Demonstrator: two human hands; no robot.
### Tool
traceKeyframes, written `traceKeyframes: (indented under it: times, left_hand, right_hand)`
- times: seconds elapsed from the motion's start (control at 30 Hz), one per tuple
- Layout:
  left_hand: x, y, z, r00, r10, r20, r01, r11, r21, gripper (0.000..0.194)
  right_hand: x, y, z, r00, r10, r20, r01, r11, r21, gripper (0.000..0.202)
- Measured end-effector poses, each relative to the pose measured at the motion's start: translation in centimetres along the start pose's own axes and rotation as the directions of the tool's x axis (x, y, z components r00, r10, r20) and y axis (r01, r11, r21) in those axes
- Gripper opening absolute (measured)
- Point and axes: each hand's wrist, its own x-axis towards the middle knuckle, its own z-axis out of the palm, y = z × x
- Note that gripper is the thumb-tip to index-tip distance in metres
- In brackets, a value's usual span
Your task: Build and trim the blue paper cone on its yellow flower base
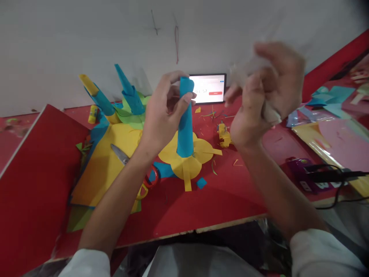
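My left hand [170, 104] is closed around the upper end of a blue paper tube [186, 130]. The tube stands upright on a yellow paper flower shape [183, 165] whose narrow strips stick out to the front and right. Raised at the right, my right hand [265, 84] is curled and blurred by motion. A whitish, partly clear object [271, 112] shows in its grip; its kind is too smeared to tell. Left of the flower, scissors [121, 154] with red and yellow handles lie partly behind my left forearm.
Rolled paper pieces [131, 98] stand at the back left near a glue stick [92, 114]. Yellow sheets [100, 161] lie beside a red board [37, 184]. A tablet [209, 88] leans at the wall. Paper scraps [201, 183], a purple box [305, 175] and cables [331, 175] lie about.
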Motion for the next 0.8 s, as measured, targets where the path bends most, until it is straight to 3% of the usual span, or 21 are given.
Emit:
traceKeyframes:
  times: [0.07, 0.13, 0.17, 0.3, 0.4, 0.53, 0.8]
  left_hand:
    - [0.4, 0.0, 0.1, 0.998, 0.017, -0.053, -0.017, 1.000, -0.010, 0.020]
    - [0.5, 0.0, 0.0, 0.995, 0.045, -0.088, -0.045, 0.999, 0.009, 0.019]
    - [0.4, 0.1, 0.0, 0.995, 0.049, -0.093, -0.046, 0.998, 0.037, 0.022]
    - [-0.4, 0.8, -0.3, 0.997, -0.026, -0.070, 0.040, 0.977, 0.211, 0.038]
    - [-0.7, 1.4, -0.4, 0.996, -0.045, -0.081, 0.066, 0.958, 0.277, 0.040]
    - [-0.8, 2.0, -0.4, 0.992, -0.037, -0.123, 0.076, 0.939, 0.335, 0.027]
    - [-1.1, 2.1, 0.3, 0.994, -0.051, -0.099, 0.080, 0.947, 0.312, 0.018]
  right_hand:
    - [0.9, 0.0, 1.5, 0.999, -0.023, 0.032, 0.022, 0.998, 0.057, 0.028]
    - [0.8, -0.3, 2.5, 0.998, -0.007, 0.055, 0.008, 1.000, -0.027, 0.025]
    - [0.5, -0.6, 2.7, 0.995, -0.045, 0.092, 0.051, 0.996, -0.067, 0.020]
    - [-0.9, -2.1, 2.4, 0.978, 0.059, 0.200, -0.009, 0.970, -0.243, 0.017]
    - [-1.3, -2.6, 2.4, 0.973, 0.057, 0.225, -0.013, 0.981, -0.191, 0.008]
    - [-1.4, -2.1, 3.1, 0.973, -0.019, 0.232, 0.042, 0.995, -0.093, 0.005]
    - [-1.8, -1.7, 3.2, 0.960, 0.017, 0.281, 0.029, 0.987, -0.158, 0.007]
